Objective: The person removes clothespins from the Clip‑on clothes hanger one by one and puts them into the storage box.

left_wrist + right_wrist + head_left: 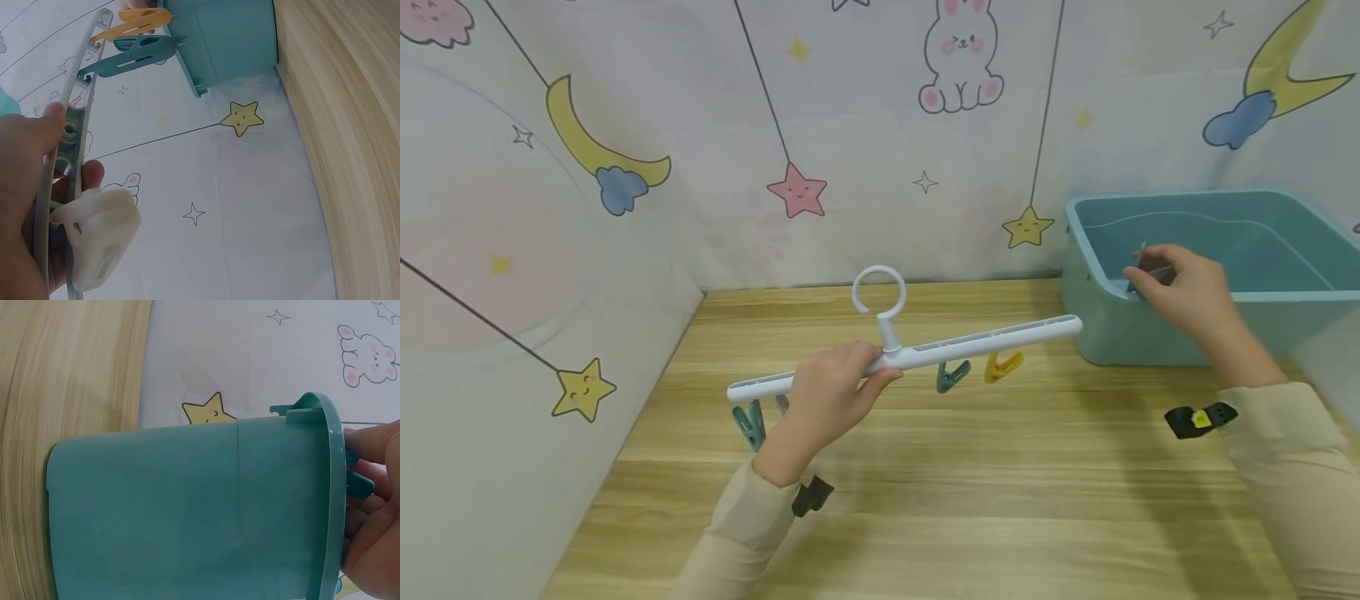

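My left hand (827, 387) grips a white clip hanger (992, 338) near its middle, holding it tilted above the table with the round hook up. From its bar hang a teal clothespin (953, 377) and a yellow clothespin (1003, 367) on the right, and another teal clothespin (750, 425) on the left. A white clothespin (103, 234) shows close up in the left wrist view. At the near left rim of a teal bin (1105, 321), my right hand (1191, 287) pinches a teal clothespin (360, 485), partly hidden by the fingers and rim.
The bin stands at the back right of the wooden table (925, 500), against the wall. A printed cloth (865, 125) with stars, moons and a rabbit covers the walls behind and to the left. The bin's floor is hidden from the head view.
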Tool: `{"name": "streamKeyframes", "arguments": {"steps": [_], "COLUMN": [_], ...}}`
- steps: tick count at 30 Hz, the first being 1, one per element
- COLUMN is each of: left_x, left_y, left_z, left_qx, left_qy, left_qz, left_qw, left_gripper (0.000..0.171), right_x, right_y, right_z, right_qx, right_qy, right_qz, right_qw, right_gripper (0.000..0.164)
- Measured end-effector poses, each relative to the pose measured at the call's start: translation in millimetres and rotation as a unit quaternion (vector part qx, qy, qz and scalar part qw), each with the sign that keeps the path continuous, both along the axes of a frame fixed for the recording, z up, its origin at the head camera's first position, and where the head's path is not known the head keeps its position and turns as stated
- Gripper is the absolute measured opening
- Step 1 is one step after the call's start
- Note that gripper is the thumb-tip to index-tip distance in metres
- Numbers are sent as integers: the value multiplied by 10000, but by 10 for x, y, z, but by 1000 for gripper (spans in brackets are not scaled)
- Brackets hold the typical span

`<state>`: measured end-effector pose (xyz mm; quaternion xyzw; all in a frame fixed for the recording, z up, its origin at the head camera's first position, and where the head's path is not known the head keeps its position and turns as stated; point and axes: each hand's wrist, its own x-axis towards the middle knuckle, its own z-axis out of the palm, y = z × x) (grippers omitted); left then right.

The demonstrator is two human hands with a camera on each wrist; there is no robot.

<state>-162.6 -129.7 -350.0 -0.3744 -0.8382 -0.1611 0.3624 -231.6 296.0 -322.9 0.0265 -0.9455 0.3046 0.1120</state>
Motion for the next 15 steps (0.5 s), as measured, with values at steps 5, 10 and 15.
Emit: {"name": "streamKeyframes", "arguments": {"steps": [5,10,15], "left_x": [-4,-5,-12], "left_y": [3,8,12], "left_z": [-11,-14,-22], "left_qx": [-14,-13,-12], "left_qy": [34,24,40], "left_qz": [-14,-44,-77], "left_qw": [10000,10000,10000], "left_gripper": [39,40,40], "right_x": [5,7,7], "right_y": [3,7,-3], "right_z": [-22,-37,-36], "right_qx": [23,124,216], "right_qy": [52,-39,-190], "right_qz": [69,146,271], "right_qw": [10000,9998,9992], "right_gripper": [53,58,57]}}
